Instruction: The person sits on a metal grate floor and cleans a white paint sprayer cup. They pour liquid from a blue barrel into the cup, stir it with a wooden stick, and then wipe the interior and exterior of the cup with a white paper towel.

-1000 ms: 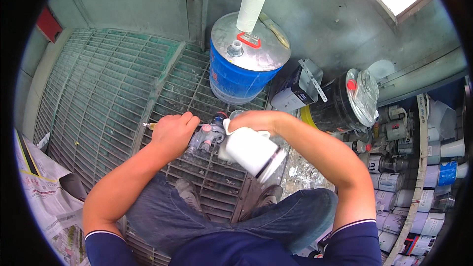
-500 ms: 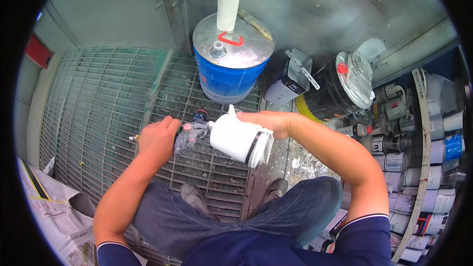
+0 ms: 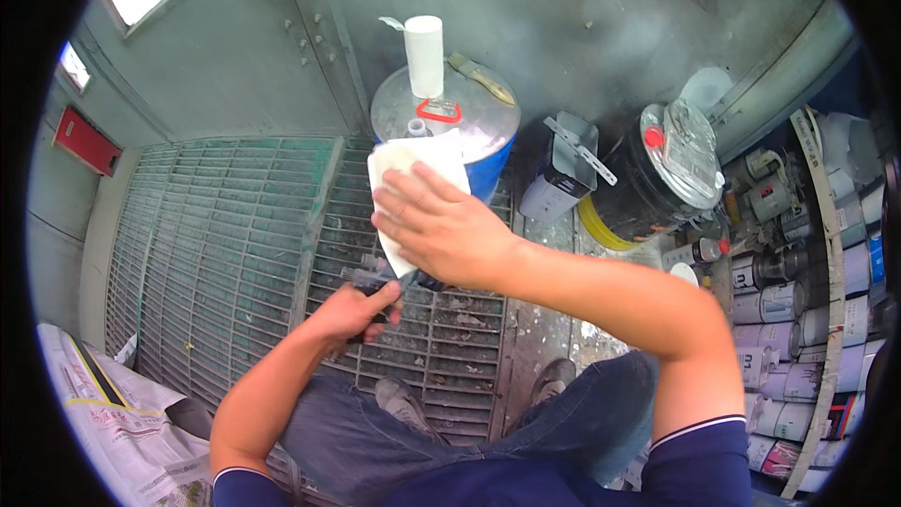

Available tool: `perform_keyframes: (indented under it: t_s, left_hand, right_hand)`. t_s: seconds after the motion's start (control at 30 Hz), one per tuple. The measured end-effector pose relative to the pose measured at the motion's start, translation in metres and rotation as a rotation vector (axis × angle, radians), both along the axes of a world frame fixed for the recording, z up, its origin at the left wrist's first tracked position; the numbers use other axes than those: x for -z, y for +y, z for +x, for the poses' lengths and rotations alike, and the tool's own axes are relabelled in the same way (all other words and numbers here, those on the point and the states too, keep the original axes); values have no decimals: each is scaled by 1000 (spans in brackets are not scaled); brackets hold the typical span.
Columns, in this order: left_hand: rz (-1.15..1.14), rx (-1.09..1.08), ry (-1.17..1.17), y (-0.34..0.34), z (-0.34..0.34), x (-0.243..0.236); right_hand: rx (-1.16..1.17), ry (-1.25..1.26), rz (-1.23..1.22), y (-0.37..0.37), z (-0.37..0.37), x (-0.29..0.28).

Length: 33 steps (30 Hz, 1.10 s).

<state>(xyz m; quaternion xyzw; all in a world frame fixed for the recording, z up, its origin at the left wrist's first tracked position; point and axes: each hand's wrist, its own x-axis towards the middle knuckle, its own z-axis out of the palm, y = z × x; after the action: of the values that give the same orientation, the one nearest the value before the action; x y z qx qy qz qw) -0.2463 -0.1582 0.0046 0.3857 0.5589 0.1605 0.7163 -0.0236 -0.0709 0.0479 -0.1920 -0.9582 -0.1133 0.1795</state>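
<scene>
My left hand (image 3: 361, 312) is closed round the dark grip of a spray gun (image 3: 374, 274), low over the floor grating. Most of the gun is hidden by my hands and by a white sheet of paper or cloth (image 3: 450, 148) above it. Spread flat on this sheet is my right hand (image 3: 441, 225), its fingers stretched out and pointing up and left. Whether the white cup lies under the sheet, I cannot tell. Just beyond stands a blue drum (image 3: 490, 172) with a metal lid, partly covered by the sheet.
On the drum stand a white paper roll (image 3: 424, 56) and a flat brush (image 3: 481, 80). To its right are a rectangular tin (image 3: 554, 178) and a black bucket (image 3: 643, 174). Shelves of cans (image 3: 784, 338) line the right side; newspaper (image 3: 141, 437) lies at left.
My right hand has gone from gripping the white cup to lying spread on the white sheet. My left hand has moved right and nearer to me with the spray gun. The view has tilted up.
</scene>
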Motion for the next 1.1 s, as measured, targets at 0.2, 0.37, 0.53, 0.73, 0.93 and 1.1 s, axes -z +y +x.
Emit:
perform_keyframes:
  t_s: [0.2,0.37,0.53,0.73,0.93,1.1]
  left_hand:
    - [84,-213,-87,-8,35,-11]
    - [483,-136,265,-10,40,-19]
    - [798,55,189,-19,22,-10]
    - [1154,254,181,-19,17,2]
    - [50,-122,-344,-18,25,-28]
    - [-230,-139,-289,-8,25,-39]
  right_hand:
    - [161,736,-236,7,-13,6]
    - [-109,1298,-1026,6,-18,-37]
    - [-637,988,-1861,28,24,-95]
    - [-165,849,-1939,10,14,-80]
    - [66,1015,-1048,10,-16,-33]
    - [135,222,-56,3,-9,-24]
